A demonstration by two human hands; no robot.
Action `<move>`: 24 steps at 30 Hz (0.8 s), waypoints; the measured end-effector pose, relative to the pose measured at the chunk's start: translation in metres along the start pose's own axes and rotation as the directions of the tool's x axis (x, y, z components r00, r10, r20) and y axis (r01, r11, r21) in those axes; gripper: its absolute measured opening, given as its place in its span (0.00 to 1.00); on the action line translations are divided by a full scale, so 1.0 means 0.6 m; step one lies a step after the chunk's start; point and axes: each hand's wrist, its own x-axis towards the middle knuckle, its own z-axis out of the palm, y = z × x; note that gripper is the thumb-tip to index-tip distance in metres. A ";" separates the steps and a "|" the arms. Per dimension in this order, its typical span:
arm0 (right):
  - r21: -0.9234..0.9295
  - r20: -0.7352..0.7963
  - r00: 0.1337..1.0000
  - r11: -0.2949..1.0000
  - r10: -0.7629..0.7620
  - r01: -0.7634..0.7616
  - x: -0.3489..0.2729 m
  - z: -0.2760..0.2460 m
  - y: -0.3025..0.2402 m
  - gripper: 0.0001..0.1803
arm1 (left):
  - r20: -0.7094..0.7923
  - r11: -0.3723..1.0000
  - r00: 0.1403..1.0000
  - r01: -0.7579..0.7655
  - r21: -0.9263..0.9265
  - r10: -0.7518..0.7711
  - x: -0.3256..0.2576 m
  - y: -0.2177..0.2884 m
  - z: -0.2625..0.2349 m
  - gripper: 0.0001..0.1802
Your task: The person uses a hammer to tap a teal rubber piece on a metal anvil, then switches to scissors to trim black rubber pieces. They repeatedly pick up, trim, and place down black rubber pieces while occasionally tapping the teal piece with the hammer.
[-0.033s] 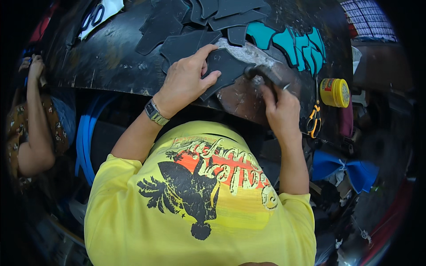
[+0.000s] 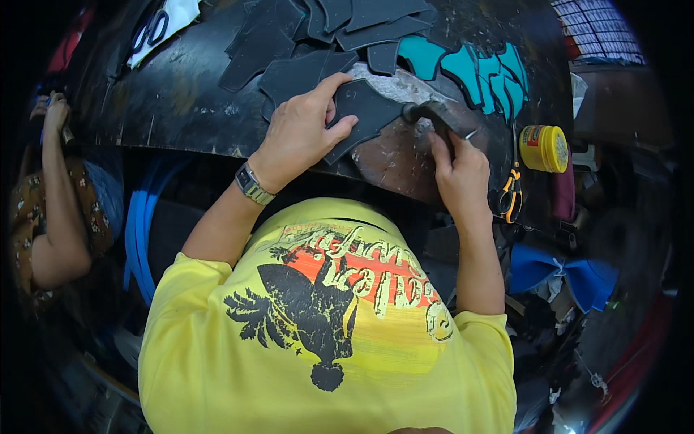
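My left hand [image 2: 303, 130] rests on a dark grey, curved-edged flat piece [image 2: 369, 108], with thumb and forefinger spread apart over it. The other fingers are partly hidden behind them. My right hand [image 2: 464, 177] is closed round a hammer [image 2: 438, 116], whose dark head is at the right-hand tip of the grey piece; I cannot tell whether it touches. Much of the handle is hidden in my grip. Under the piece lies a worn brown and whitish slab [image 2: 397, 165] at the table's near edge.
More dark grey pieces [image 2: 267, 40] lie overlapped beyond my hands, beside teal pieces [image 2: 463, 72]. To the right are a yellow jar [image 2: 543, 149] and orange-handled scissors [image 2: 511, 197]. Dark-handled scissors [image 2: 150, 30] lie on white material at the far left. Another person's arm [image 2: 54, 188] shows at left.
The hammer, blurred earlier, is now sharper, with its head slightly higher and tilted differently. My left hand keeps its place on the grey piece.
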 end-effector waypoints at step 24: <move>0.684 -0.157 0.986 0.715 -0.054 0.148 0.017 0.017 0.005 0.07 | 0.100 0.778 0.995 0.046 -0.627 0.022 -0.004 0.017 0.009 0.12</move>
